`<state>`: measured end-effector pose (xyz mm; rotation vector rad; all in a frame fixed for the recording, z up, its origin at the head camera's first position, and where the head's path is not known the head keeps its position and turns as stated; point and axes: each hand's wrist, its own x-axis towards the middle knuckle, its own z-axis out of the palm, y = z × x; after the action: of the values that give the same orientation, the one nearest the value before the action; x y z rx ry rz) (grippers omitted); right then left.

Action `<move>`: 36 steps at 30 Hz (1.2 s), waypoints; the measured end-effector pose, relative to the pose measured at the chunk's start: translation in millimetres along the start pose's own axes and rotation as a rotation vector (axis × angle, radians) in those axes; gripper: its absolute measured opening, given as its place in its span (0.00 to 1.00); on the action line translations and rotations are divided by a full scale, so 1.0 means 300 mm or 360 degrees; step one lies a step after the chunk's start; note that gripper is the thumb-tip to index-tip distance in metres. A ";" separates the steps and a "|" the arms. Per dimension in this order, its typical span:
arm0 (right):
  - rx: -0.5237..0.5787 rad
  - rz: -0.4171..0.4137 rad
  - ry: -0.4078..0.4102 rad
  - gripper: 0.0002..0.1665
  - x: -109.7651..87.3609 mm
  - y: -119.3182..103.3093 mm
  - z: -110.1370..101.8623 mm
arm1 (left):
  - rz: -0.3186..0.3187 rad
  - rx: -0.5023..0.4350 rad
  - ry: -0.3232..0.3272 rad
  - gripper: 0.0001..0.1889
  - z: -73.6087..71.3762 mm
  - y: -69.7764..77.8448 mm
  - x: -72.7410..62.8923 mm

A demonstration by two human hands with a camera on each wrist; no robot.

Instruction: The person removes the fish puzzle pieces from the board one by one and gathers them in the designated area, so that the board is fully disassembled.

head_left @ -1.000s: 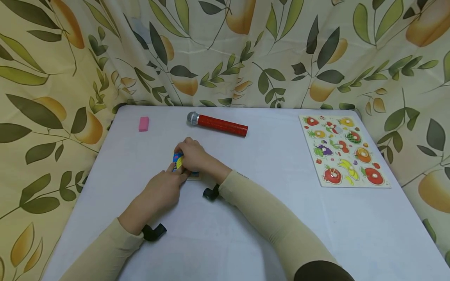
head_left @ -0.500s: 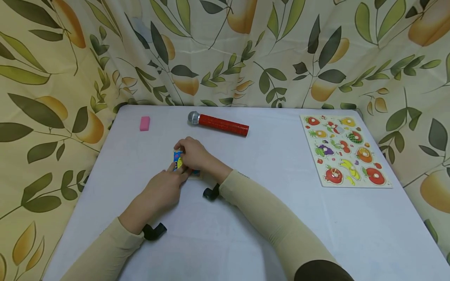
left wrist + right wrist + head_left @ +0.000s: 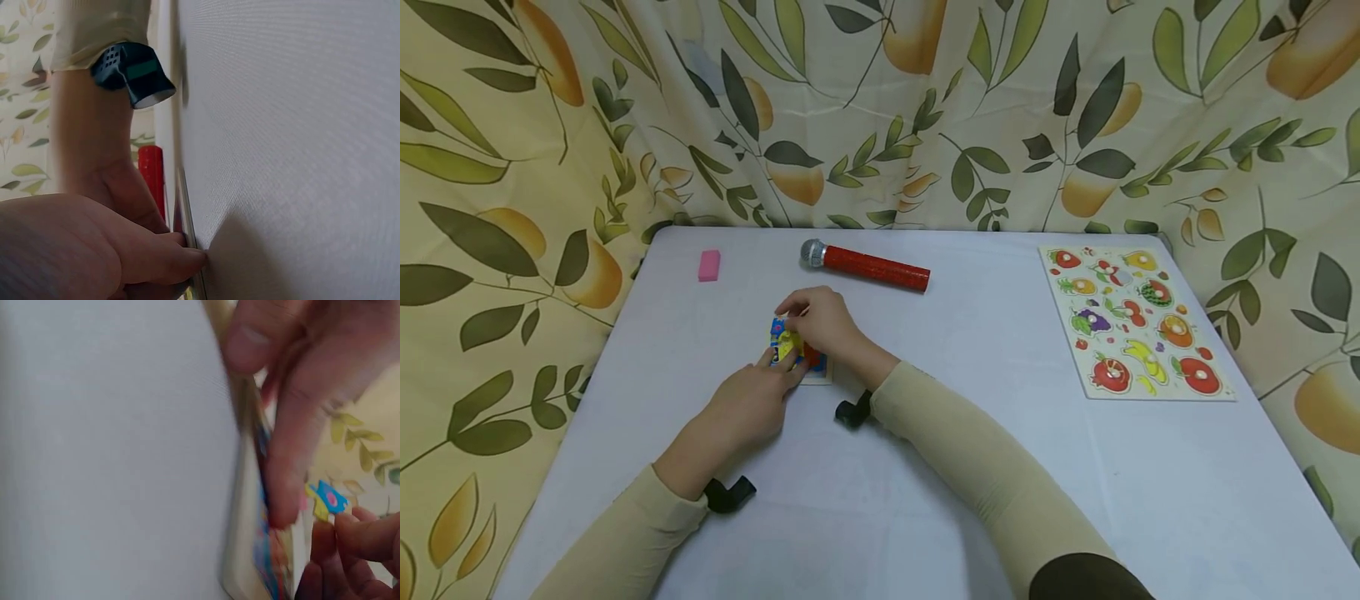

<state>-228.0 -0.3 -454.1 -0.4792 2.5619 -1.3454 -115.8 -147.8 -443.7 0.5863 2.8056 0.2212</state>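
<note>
Patterned cloth (image 3: 970,108) is hung behind and to the left of a table (image 3: 1075,500) that is covered in white. Onto it two forearms are extended, both clad in beige sleeves (image 3: 992,475). At the far right of the tabletop a fruit picture board (image 3: 1142,325) is laid flat, well apart from the work. Near the back edge a red microphone (image 3: 876,267) is placed, its silver head pointed left.

At the centre-left, a small puzzle board (image 3: 817,380) is rested on the table and largely covered by the hands. By the left hand (image 3: 741,417) it is pressed, with extended fingers laid over its near part; nothing appears to be clamped there. Beyond it, to the left, a pink block (image 3: 709,266) is left untouched.

Smallest of all, a blue-and-yellow piece (image 3: 331,497) with a pink spot is pinched between thumb and finger of the right hand (image 3: 826,323), at the board's far end. The step in hand is judged to be the handling of this single piece while the board is steadied; whether it is being fitted or removed cannot be told. For the next move, a light pinch, careful alignment and a firmly held board seem to be called for.
</note>
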 end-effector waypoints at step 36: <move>0.0057 0.0417 -0.0198 0.06 -0.050 0.244 -0.416 | -0.0059 -0.0070 -0.0022 0.26 0.003 0.011 -0.005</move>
<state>-269.0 138.8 -443.9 -0.2041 2.3961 -1.2264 -113.0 -145.5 -443.6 0.5232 2.7881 0.2698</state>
